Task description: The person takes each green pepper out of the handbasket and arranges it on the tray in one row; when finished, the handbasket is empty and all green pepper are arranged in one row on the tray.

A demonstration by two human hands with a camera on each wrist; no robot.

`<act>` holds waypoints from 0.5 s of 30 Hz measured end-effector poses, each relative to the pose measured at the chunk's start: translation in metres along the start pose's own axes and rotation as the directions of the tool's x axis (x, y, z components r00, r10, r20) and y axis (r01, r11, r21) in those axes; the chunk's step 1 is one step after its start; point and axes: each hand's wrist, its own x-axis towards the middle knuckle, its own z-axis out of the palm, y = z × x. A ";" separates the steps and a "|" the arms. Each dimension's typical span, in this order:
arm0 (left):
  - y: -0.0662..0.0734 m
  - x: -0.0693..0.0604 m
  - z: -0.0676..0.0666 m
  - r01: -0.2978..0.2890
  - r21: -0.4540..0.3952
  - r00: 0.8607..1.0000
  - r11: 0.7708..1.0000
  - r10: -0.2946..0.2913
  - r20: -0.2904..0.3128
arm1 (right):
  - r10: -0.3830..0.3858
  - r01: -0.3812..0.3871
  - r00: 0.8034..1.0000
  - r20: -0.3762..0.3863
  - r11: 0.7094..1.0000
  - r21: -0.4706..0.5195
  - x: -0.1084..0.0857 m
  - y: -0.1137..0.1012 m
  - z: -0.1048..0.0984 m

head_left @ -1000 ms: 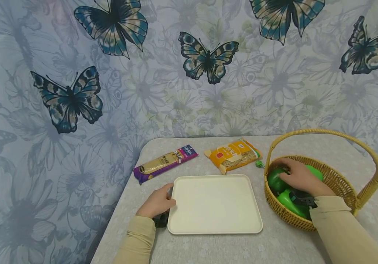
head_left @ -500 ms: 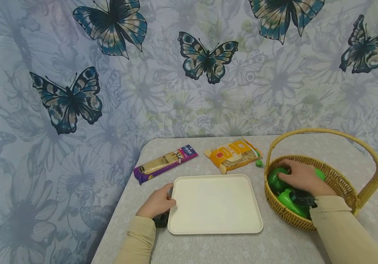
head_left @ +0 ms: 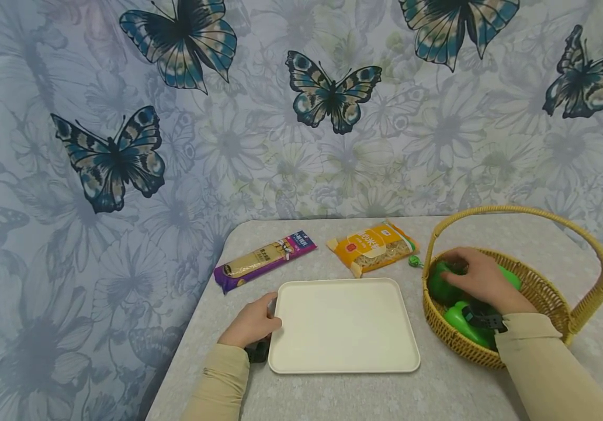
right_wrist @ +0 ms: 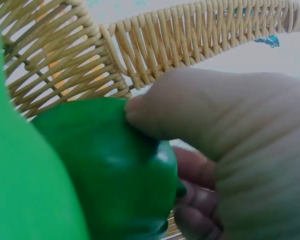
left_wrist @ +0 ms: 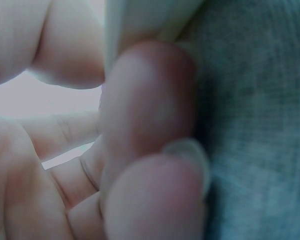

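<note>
Pinching the dark green bell pepper [right_wrist: 110, 165], our right grip [head_left: 477, 280] is narrowed to its width inside the wicker basket [head_left: 543, 292], which likely keeps the brighter green piece [head_left: 461, 323] just beside that grip from rolling off. Our left grip [head_left: 249, 323] holds the cream tray [head_left: 343, 327] by its nearest edge, probably to steady it; the purple packet [head_left: 264, 260] and orange bag [head_left: 372, 248] lie beyond that grip, perhaps for reaching room.

1 bench [head_left: 307, 400], 1 cream tray [head_left: 343, 327], 1 wicker basket [head_left: 440, 330], 1 purple noodle packet [head_left: 264, 261], 1 orange grain bag [head_left: 372, 248], 1 small green item [head_left: 414, 261]. Green vegetables [head_left: 440, 287], pepper-like: at least 3, partly covered. Hands: 2, left hand [head_left: 249, 323] plus right hand [head_left: 482, 282]. Sleeves [head_left: 222, 374]: 2. Dark-blue butterflies [head_left: 114, 156]: 5.
</note>
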 end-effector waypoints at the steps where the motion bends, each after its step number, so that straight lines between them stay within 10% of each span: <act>1: 0.000 0.000 0.000 0.000 0.000 1.000 1.000 0.000 0.000 | -0.003 0.003 1.000 -0.006 1.000 0.006 0.000 0.000 0.000; 15: 0.000 0.000 0.000 0.007 0.010 1.000 1.000 -0.007 0.002 | -0.045 0.042 0.999 0.031 0.996 0.074 -0.002 -0.005 -0.003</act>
